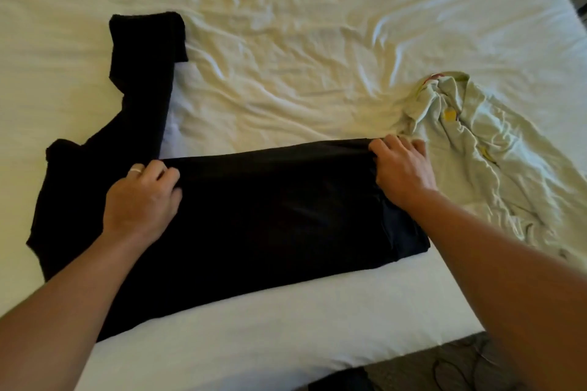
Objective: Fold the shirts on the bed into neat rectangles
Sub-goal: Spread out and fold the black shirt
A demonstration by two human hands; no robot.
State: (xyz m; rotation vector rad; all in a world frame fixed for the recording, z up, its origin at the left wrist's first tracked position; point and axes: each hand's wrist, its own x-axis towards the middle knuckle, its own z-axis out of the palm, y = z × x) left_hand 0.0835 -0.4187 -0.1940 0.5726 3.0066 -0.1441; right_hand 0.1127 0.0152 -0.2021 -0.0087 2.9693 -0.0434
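Observation:
A black long-sleeved shirt (270, 216) lies across the near part of the bed (286, 41), its body folded into a wide band. One sleeve (143, 73) runs away from me at the left. My left hand (143, 200) pinches the band's far edge near the sleeve, with its fingers curled into the cloth. At the band's far right corner my right hand (403, 171) grips the same edge. A crumpled pale green shirt (482, 149) with small yellow marks lies just right of my right hand.
The white bedsheet is wrinkled across the far half. The bed's near edge (286, 359) runs below the black shirt, with dark patterned floor (444, 368) beyond it at the bottom right. The bed's right edge shows at the top right.

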